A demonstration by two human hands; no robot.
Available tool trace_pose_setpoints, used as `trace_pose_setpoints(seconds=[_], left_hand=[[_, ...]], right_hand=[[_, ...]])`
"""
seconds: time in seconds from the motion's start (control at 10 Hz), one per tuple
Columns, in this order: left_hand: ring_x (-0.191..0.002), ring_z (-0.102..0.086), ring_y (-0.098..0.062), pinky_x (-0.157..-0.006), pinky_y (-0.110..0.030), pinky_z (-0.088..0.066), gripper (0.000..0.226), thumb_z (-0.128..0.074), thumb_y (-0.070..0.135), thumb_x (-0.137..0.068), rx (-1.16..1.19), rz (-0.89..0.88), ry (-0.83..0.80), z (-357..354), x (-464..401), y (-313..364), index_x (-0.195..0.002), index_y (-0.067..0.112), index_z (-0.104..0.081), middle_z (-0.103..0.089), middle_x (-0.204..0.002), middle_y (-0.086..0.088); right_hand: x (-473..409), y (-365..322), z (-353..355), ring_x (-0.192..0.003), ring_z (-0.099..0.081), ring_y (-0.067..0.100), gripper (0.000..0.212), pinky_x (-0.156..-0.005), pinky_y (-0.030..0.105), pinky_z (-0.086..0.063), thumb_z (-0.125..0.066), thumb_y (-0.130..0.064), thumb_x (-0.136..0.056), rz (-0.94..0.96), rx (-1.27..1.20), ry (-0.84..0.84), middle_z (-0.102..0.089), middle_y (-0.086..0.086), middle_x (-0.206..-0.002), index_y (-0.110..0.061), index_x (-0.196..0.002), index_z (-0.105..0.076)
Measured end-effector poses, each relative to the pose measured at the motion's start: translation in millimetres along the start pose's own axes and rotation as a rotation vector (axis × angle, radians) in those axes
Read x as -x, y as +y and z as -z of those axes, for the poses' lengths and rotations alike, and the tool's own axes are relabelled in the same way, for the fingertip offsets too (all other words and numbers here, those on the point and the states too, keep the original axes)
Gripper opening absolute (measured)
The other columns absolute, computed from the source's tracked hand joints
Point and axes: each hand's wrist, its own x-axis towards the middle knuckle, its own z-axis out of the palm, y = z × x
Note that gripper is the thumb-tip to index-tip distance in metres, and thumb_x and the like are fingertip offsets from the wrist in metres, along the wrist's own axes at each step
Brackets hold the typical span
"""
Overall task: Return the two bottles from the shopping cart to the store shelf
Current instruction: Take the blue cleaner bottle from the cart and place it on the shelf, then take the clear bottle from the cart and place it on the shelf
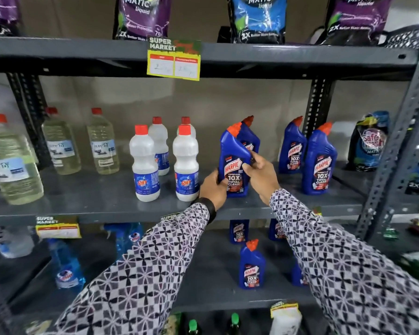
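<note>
Grey slotted-steel store shelf [87,201], several tiers, in a supermarket aisle; plain beige wall behind. Top tier: purple and blue detergent pouches [143,18], with a yellow price tag [173,60] clipped to the edge below. Middle tier, left to right: pale clear-liquid bottles [102,143], four white red-capped cleaner bottles [144,165], then blue Harpic toilet-cleaner bottles, then a dark wash pouch [370,143] at far right. Lower tier: more Harpic, blue spray bottles [65,264].

Step in hand, judged: setting a bottle into the Harpic row. Front Harpic bottle [235,163] upright near the middle tier's front edge, base seemingly on or just at the shelf, a second Harpic bottle [250,136] directly behind it. Left hand [213,189] wrapped around the lower left side; right hand [260,172] closed on the right flank at label height. Both gripping the same bottle.

Next, likely: seat it flat, square the label forward, release without nudging the bottle behind. Shopping cart out of view; cannot tell whether both bottles are back.
</note>
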Motion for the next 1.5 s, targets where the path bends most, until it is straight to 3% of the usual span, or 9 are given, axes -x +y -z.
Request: trace_pose_setpoints(seconds=[0.2, 0.4, 0.6, 0.8, 0.9, 1.0, 1.1, 1.3, 1.5], left_hand=[[-0.142, -0.052, -0.017, -0.107, -0.025, -0.043, 0.065, -0.056, 0.02, -0.101, 0.082, 0.047, 0.028, 25, 55, 22, -0.162, 0.019, -0.032, -0.049, -0.159, -0.004], [-0.106, -0.075, -0.015, -0.096, -0.038, -0.06, 0.03, -0.067, 0.013, -0.093, 0.212, -0.174, 0.247, 130, 150, -22, -0.114, 0.033, -0.074, -0.08, -0.113, 0.004], [-0.098, -0.078, -0.032, -0.087, -0.044, -0.063, 0.021, -0.066, 0.015, -0.094, 0.112, -0.022, 0.646, 261, 265, -115, -0.113, 0.015, -0.075, -0.08, -0.104, -0.011], [-0.082, -0.071, -0.029, -0.081, -0.047, -0.057, 0.022, -0.065, 0.019, -0.085, -0.004, 0.391, 0.964, 383, 413, -261, -0.097, 0.03, -0.078, -0.077, -0.091, -0.014], [-0.09, -0.074, -0.038, -0.078, -0.038, -0.059, 0.012, -0.069, 0.026, -0.084, -0.074, 0.786, 1.021, 416, 494, -340, -0.093, 0.026, -0.077, -0.077, -0.095, -0.025], [-0.109, -0.072, -0.045, -0.084, -0.035, -0.051, 0.035, -0.067, 0.035, -0.081, -0.019, 1.196, 0.936, 421, 565, -423, -0.109, 0.016, -0.075, -0.076, -0.112, -0.027], [-0.11, -0.071, -0.035, -0.083, -0.03, -0.049, 0.008, -0.068, 0.025, -0.088, 0.158, 1.419, 0.875, 405, 607, -490, -0.084, 0.03, -0.063, -0.074, -0.106, -0.018], [-0.07, -0.056, -0.019, -0.101, -0.049, -0.057, 0.026, -0.063, 0.034, -0.091, 0.426, 1.719, 0.649, 346, 637, -603, -0.085, 0.008, -0.059, -0.054, -0.074, 0.005], [-0.121, -0.066, -0.035, -0.096, -0.037, -0.052, 0.034, -0.059, 0.02, -0.099, 0.453, 1.778, 0.781, 324, 601, -626, -0.122, -0.005, -0.066, -0.07, -0.124, -0.023]], right_hand=[[48, -10, -12, -0.102, -0.075, 0.024, 0.029, -0.093, 0.051, -0.061, -0.072, -0.022, -0.095, 0.087, 0.186, 0.271, -0.074, -0.008, -0.09, -0.016, -0.124, -0.067], [130, -6, -93, -0.082, -0.069, 0.027, 0.018, -0.069, 0.05, -0.064, -0.067, -0.012, -0.094, 0.246, 0.068, -0.11, -0.068, 0.0, -0.087, -0.017, -0.112, -0.067], [228, 34, -254, -0.076, -0.062, 0.007, 0.018, -0.074, 0.049, -0.063, -0.066, -0.021, -0.092, 0.245, 0.025, -0.57, -0.069, -0.007, -0.088, -0.035, -0.105, -0.067], [354, 109, -435, -0.067, -0.06, -0.008, 0.024, -0.073, 0.011, -0.048, -0.067, -0.002, -0.092, 0.047, 0.136, -1.065, -0.063, -0.005, -0.083, -0.014, -0.112, -0.07], [414, 172, -508, -0.072, -0.061, -0.01, 0.026, -0.069, 0.01, -0.046, -0.063, 0.009, -0.096, -0.097, 0.264, -1.376, -0.061, 0.007, -0.094, 0.01, -0.121, -0.065], [470, 246, -569, -0.103, -0.066, 0.017, 0.041, -0.067, 0.015, -0.05, -0.067, -0.002, -0.097, -0.173, 0.499, -1.692, -0.062, 0.005, -0.121, 0.007, -0.136, -0.056], [524, 316, -615, -0.111, -0.07, 0.033, 0.058, -0.088, 0.044, -0.061, -0.075, -0.017, -0.093, -0.309, 0.712, -1.876, -0.067, 0.008, -0.131, -0.007, -0.146, -0.053], [601, 416, -665, -0.11, -0.068, 0.028, 0.058, -0.074, 0.035, -0.058, -0.076, -0.029, -0.091, -0.358, 0.937, -2.067, -0.061, 0.001, -0.146, -0.011, -0.142, -0.055], [653, 467, -687, -0.129, -0.062, 0.03, 0.085, -0.093, 0.032, -0.051, -0.08, -0.049, -0.086, -0.39, 0.981, -2.044, -0.058, 0.011, -0.151, -0.014, -0.154, -0.044]])
